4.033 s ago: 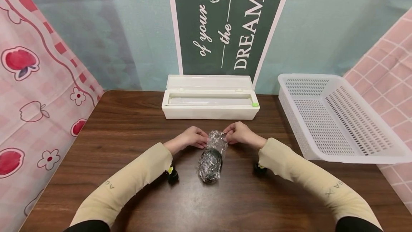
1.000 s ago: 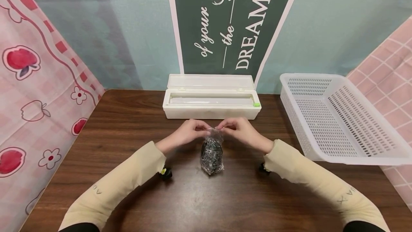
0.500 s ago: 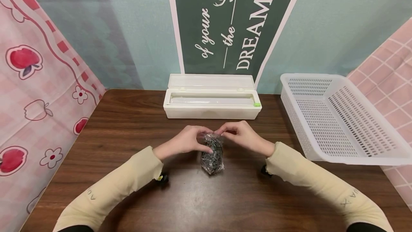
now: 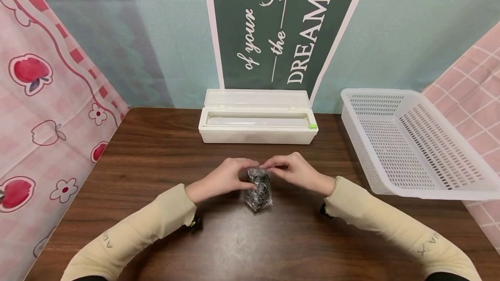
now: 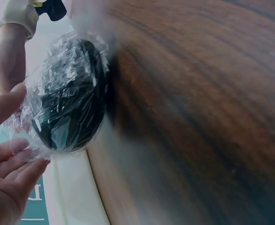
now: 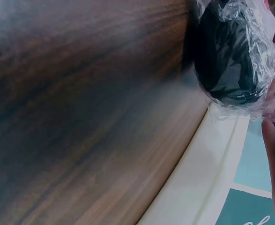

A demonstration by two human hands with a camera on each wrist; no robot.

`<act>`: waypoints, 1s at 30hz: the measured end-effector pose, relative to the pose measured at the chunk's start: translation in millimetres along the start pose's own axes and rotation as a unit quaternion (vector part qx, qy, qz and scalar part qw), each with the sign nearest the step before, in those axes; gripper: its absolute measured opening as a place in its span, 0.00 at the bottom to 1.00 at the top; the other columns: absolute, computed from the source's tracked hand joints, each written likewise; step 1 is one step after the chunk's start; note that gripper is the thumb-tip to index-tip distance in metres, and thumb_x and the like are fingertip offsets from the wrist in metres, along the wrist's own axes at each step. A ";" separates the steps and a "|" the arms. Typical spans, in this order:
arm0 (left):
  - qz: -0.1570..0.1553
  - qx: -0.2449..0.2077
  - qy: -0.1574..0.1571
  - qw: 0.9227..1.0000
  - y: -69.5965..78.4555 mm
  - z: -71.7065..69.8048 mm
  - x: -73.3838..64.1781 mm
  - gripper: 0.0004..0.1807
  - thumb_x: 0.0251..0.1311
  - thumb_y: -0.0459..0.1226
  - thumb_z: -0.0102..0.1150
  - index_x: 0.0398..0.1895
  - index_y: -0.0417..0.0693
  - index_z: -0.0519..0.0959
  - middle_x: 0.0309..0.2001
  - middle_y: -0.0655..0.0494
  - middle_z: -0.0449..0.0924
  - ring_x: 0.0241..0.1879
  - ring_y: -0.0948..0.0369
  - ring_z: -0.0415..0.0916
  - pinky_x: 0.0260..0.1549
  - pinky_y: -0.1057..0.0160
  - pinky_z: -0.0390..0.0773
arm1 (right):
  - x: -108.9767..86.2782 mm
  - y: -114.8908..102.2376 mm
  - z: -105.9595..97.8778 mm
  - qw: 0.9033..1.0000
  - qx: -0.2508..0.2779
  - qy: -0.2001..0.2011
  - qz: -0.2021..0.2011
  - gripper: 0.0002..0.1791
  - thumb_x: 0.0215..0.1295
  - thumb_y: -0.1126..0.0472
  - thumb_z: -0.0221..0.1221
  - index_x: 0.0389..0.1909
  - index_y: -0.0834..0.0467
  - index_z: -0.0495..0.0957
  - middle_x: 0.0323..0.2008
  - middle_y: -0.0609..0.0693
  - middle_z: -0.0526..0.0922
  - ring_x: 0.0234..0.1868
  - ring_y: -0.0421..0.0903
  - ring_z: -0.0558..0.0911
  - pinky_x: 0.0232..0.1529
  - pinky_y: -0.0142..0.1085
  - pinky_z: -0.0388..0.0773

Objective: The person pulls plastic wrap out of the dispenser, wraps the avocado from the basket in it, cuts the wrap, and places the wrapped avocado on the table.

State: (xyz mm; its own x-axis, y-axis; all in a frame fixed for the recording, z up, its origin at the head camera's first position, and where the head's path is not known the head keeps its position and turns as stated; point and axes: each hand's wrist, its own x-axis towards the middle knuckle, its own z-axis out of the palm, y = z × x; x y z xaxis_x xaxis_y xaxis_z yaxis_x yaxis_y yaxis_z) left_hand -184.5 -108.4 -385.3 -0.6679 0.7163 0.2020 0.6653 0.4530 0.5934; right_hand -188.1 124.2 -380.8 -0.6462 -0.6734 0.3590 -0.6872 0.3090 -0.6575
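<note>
A dark, smooth oval object [image 4: 259, 194], bundled in crinkled cling film [image 5: 67, 65], lies on the table between both hands. What the dark object is, I cannot tell through the film. My left hand [image 4: 228, 176] holds the bundle's far end, with the thumb on its near left side and the fingers at its far edge. Facing it, my right hand [image 4: 294, 171] pinches the gathered film at the far end between thumb and fingers. In the right wrist view, loose film [image 6: 268, 105] bunches up by the right fingers.
Behind the hands stands a white cling film dispenser [image 4: 258, 137], lid [image 4: 255, 99] raised, roll [image 4: 258, 122] inside and a green slider [image 4: 312, 126] at its right end. A white perforated basket [image 4: 361, 155] sits at the right. Beneath everything is the dark wooden table [image 4: 156, 151].
The loose film tail that stretched away from the object has been gathered in against it. My left thumb has moved onto the bundle's near side, and both hands have drawn slightly nearer.
</note>
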 end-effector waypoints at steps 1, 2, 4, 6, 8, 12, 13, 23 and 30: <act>0.006 0.004 0.002 1.000 0.2 1.1 -0.9 0.30 0.44 0.41 0.72 0.51 0.35 0.76 0.50 0.47 0.78 0.51 0.55 0.75 0.53 0.63 0.71 | -0.9 -0.4 0.7 1.000 0.001 -0.001 -0.007 0.12 0.56 0.75 0.59 0.39 0.60 0.82 0.36 0.50 0.85 0.37 0.40 0.82 0.35 0.33 0.80; 0.012 0.009 0.004 1.000 0.4 1.9 -1.7 0.29 0.45 0.41 0.71 0.51 0.35 0.76 0.50 0.46 0.78 0.52 0.55 0.75 0.53 0.63 0.71 | -1.9 -0.3 1.4 1.000 0.003 -0.003 -0.012 0.13 0.55 0.75 0.59 0.39 0.60 0.82 0.36 0.50 0.85 0.36 0.40 0.82 0.34 0.32 0.80; 0.021 0.015 0.005 1.000 0.9 3.5 -3.6 0.28 0.47 0.40 0.70 0.51 0.35 0.76 0.51 0.45 0.77 0.52 0.54 0.75 0.53 0.63 0.71 | -3.6 0.2 3.4 1.000 -0.001 -0.005 -0.026 0.12 0.55 0.75 0.60 0.39 0.60 0.83 0.36 0.50 0.85 0.36 0.40 0.83 0.34 0.32 0.80; 0.028 0.021 0.008 0.999 1.6 4.9 -5.3 0.27 0.48 0.40 0.69 0.51 0.35 0.76 0.52 0.44 0.77 0.52 0.53 0.74 0.53 0.62 0.71 | -5.5 1.2 5.2 0.999 -0.008 -0.008 -0.043 0.12 0.54 0.75 0.60 0.39 0.61 0.83 0.37 0.51 0.85 0.38 0.42 0.83 0.37 0.32 0.80; 0.034 0.024 0.011 0.999 2.1 6.2 -6.7 0.26 0.50 0.39 0.67 0.51 0.36 0.76 0.52 0.43 0.76 0.53 0.53 0.74 0.53 0.62 0.71 | -7.5 2.0 7.0 0.998 -0.014 -0.010 -0.056 0.12 0.53 0.75 0.61 0.38 0.62 0.83 0.38 0.52 0.85 0.40 0.44 0.83 0.41 0.31 0.79; 0.052 0.031 0.016 0.998 2.9 8.9 -9.5 0.24 0.53 0.39 0.64 0.52 0.35 0.76 0.53 0.40 0.74 0.54 0.52 0.72 0.52 0.61 0.71 | -12.1 3.0 10.0 0.997 -0.031 -0.013 -0.073 0.12 0.52 0.74 0.63 0.38 0.63 0.83 0.42 0.54 0.84 0.44 0.48 0.82 0.47 0.31 0.76; 0.057 0.035 0.016 0.998 2.9 9.7 -10.2 0.24 0.54 0.39 0.63 0.52 0.35 0.76 0.54 0.40 0.74 0.55 0.51 0.72 0.53 0.61 0.71 | -13.4 3.0 10.7 0.997 -0.035 -0.013 -0.073 0.12 0.51 0.73 0.63 0.38 0.63 0.83 0.42 0.54 0.83 0.45 0.49 0.82 0.47 0.31 0.76; 0.089 0.088 0.013 0.992 1.6 17.4 -17.1 0.23 0.61 0.36 0.56 0.56 0.31 0.71 0.57 0.37 0.69 0.57 0.49 0.68 0.53 0.62 0.70 | -24.9 -2.1 18.6 0.991 -0.086 -0.034 -0.093 0.15 0.56 0.70 0.60 0.46 0.66 0.80 0.50 0.59 0.79 0.52 0.51 0.78 0.52 0.35 0.74; 0.092 0.136 0.004 0.986 1.0 23.1 -18.4 0.22 0.64 0.33 0.51 0.58 0.27 0.67 0.58 0.33 0.66 0.57 0.47 0.68 0.53 0.61 0.70 | -28.5 -1.7 23.3 0.986 -0.119 -0.048 -0.104 0.18 0.60 0.68 0.58 0.52 0.68 0.75 0.55 0.61 0.74 0.56 0.53 0.74 0.54 0.41 0.72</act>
State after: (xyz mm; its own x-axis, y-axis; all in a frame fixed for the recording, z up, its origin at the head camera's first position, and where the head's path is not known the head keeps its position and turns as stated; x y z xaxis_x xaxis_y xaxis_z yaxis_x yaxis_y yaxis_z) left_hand -163.9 -108.8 -406.4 -0.5302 0.7953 0.2939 0.8393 0.4431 0.3152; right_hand -160.8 127.3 -405.4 -0.4572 -0.7957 0.3973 -0.8672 0.2997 -0.3977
